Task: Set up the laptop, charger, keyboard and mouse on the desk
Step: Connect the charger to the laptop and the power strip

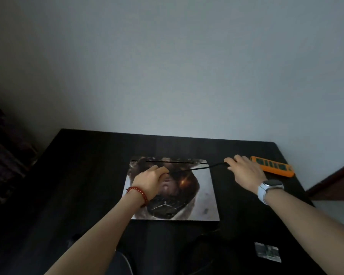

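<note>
hands (pixel 195 175) stretching cable (pixel 199 168), laptop (pixel 205 193) mid-desk (pixel 83 175)

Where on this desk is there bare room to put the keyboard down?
The widest bare patch is the desk left of the closed laptop, out to its left edge. A narrower strip runs behind the laptop by the wall. The right is crowded: the orange power strip, the right hand, and the black cable stretched to the left hand.

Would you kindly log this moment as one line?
laptop: closed on desk | left hand, right hand: holding cable | power strip: right
</note>
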Motion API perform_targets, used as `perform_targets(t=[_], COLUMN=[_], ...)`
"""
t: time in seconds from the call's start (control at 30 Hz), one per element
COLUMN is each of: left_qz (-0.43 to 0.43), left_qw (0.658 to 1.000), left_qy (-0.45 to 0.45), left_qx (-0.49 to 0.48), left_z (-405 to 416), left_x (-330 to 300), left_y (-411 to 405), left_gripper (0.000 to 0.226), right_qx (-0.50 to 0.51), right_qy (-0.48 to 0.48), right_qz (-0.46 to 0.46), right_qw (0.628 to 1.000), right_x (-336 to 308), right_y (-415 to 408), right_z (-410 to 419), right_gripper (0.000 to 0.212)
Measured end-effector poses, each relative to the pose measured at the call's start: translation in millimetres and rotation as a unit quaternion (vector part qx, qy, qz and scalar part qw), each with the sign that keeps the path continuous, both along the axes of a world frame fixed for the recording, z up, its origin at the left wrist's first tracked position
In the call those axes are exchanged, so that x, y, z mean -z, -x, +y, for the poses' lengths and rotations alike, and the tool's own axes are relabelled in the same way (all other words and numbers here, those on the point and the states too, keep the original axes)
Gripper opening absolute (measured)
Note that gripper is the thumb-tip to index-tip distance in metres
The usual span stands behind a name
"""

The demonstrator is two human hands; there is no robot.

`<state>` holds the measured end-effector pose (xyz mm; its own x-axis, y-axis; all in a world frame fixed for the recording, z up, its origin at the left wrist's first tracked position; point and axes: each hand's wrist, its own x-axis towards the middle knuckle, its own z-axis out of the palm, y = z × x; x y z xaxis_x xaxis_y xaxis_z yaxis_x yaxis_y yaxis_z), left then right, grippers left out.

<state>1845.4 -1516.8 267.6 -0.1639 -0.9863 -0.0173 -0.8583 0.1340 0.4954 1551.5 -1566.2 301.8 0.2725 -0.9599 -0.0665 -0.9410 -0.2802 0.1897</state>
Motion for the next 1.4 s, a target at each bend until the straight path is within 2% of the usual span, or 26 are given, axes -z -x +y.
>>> perform_targets(t=[0.07,0.13,0.2,0.3,0.37,0.43,0.57,0.63,0.77,0.83,0.9,0.97,1.1,1.27,1.4], left_qz=[0.019,0.041,0.076,0.163,0.200,0.209,0.141,0.123,0.134,0.124,0.070,0.012,-0.089,-0.145,-0.160], left_qw=[0.999,0.998,0.995,0.985,0.978,0.977,0.988,0.991,0.989,0.988,0.985,0.981,0.982,0.982,0.978], left_qy=[-0.012,-0.024,-0.030,-0.045,-0.054,-0.042,0.034,0.045,0.038,0.077,0.155,0.190,0.134,0.076,0.080], left_qx=[0.023,0.046,0.051,0.024,0.000,-0.028,-0.049,-0.038,-0.050,-0.041,-0.025,-0.037,-0.101,-0.092,-0.107], left_z=[-17.6,-37.6,-58.3,-85.0,-97.3,-109.4,-130.2,-140.5,-156.8,-166.1,-176.6,-185.7,-186.9,-183.9,-185.5], left_x=[-3.9,-6.4,-11.8,-18.3,-17.9,-11.2,10.4,25.1,47.0,57.9,74.5,92.5,127.0,166.3,177.9], left_y=[23.4,46.9,69.2,96.1,109.9,116.9,108.1,101.8,101.4,104.2,103.6,98.2,87.1,85.1,77.9], left_gripper=[0.030,0.036,0.041,0.053,0.061,0.059,0.017,0.009,0.021,0.031,0.036,0.031,0.040,0.044,0.039], right_qx=[0.052,0.076,0.051,-0.038,-0.068,-0.075,-0.129,-0.148,-0.166,-0.174,-0.170,-0.159,-0.104,-0.055,-0.038], right_qy=[-0.040,-0.071,-0.086,-0.113,-0.120,-0.116,-0.069,-0.071,-0.090,-0.077,-0.056,-0.055,-0.118,-0.071,-0.040], right_qz=[0.027,0.012,-0.075,-0.256,-0.303,-0.317,-0.236,-0.198,-0.210,-0.222,-0.202,-0.171,-0.158,-0.182,-0.217], right_qw=[0.997,0.995,0.992,0.959,0.943,0.938,0.961,0.966,0.959,0.956,0.963,0.971,0.975,0.979,0.975], right_x=[5.3,14.1,24.0,28.2,32.0,37.9,48.6,54.6,70.2,80.1,92.9,103.7,121.6,172.1,187.9], right_y=[10.1,16.7,20.2,10.8,3.3,1.9,4.4,2.8,-11.6,-22.0,-28.8,-32.2,-39.6,-62.0,-72.5], right_z=[-12.1,-26.7,-43.7,-61.1,-70.1,-80.4,-102.4,-113.0,-132.7,-141.9,-149.7,-157.2,-172.0,-189.7,-194.2], right_gripper=[0.043,0.041,0.040,0.041,0.038,0.027,0.024,0.025,0.029,0.032,0.040,0.039,0.038,0.027,0.029])
